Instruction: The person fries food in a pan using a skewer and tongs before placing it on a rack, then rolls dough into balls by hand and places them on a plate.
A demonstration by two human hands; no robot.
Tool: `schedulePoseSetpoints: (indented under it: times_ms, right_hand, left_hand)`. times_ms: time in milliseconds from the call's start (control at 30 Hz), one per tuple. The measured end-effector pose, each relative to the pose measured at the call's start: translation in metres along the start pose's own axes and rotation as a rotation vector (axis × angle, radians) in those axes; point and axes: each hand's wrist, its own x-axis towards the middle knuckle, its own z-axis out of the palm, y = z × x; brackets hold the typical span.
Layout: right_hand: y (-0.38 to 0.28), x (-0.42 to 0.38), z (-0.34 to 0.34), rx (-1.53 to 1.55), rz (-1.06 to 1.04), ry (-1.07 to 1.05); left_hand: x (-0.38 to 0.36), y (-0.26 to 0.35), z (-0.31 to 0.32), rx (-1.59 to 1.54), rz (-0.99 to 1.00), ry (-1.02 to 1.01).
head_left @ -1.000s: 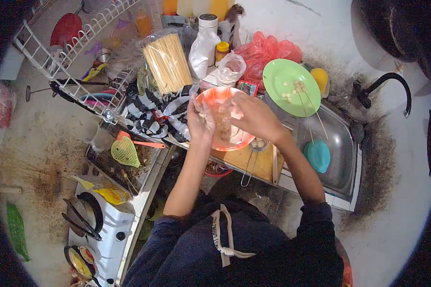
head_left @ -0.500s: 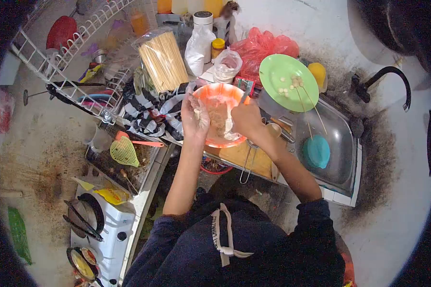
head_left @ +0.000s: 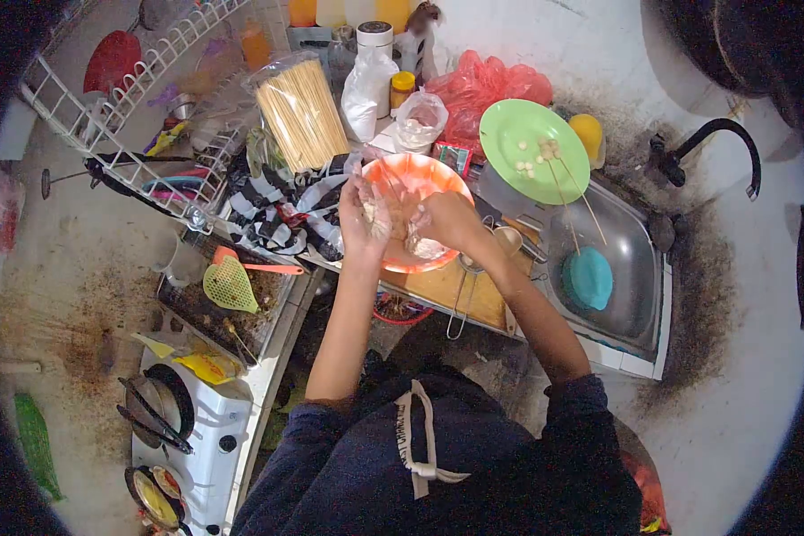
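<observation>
My left hand (head_left: 363, 221) is cupped, palm up, at the left rim of an orange-and-white bowl (head_left: 456, 181). Pale, sticky dough (head_left: 372, 214) lies in its palm and coats the fingers. Over the right side of the bowl, my right hand (head_left: 449, 223) is closed with its fingers bent down and inward; what they grip is hidden. Inside the bowl there is a brownish mixture (head_left: 404, 210) with white flour (head_left: 429, 249) near the front edge.
Right of the bowl, a green plate (head_left: 518, 134) holds small pale balls and skewers, beside a sink (head_left: 632, 268) containing a turquoise bowl (head_left: 587, 279). Packed skewers (head_left: 304, 116) and a bag of white powder (head_left: 420, 121) stand behind. A stove (head_left: 219, 415) is at lower left.
My right hand has turned from an upright fist around a grey handle to fingers pointing into the bowl; that handle no longer shows above it. My left hand stays cupped.
</observation>
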Motion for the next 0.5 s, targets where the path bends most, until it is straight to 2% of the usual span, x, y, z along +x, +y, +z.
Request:
schedulePoseSetpoints:
  times_ms: [67,133,267,333,367,467,500]
  right_hand:
    - [-0.004,-0.002,-0.005,0.087,-0.013,-0.009]
    - [-0.010,-0.005,-0.010,0.028,0.007,-0.009]
    - [0.006,-0.006,0.002,-0.044,-0.057,0.039]
    - [0.010,-0.007,0.004,-0.202,-0.125,0.099]
    - [0.011,-0.009,0.002,-0.203,-0.126,0.099]
    - [0.008,-0.016,-0.016,-0.192,-0.183,0.138]
    - [0.007,-0.017,-0.026,0.021,-0.119,0.080]
  left_hand:
    - [0.000,0.000,0.000,0.008,-0.023,-0.035]
    - [0.000,0.000,-0.001,0.008,0.032,0.029]
    - [0.001,0.000,-0.006,0.037,0.036,-0.026]
    - [0.002,0.002,-0.013,0.000,-0.016,-0.212]
    - [0.005,0.003,-0.017,0.000,-0.015,-0.213]
    - [0.008,0.002,-0.014,0.017,-0.012,-0.116]
    - [0.005,0.001,-0.012,0.033,-0.010,-0.106]
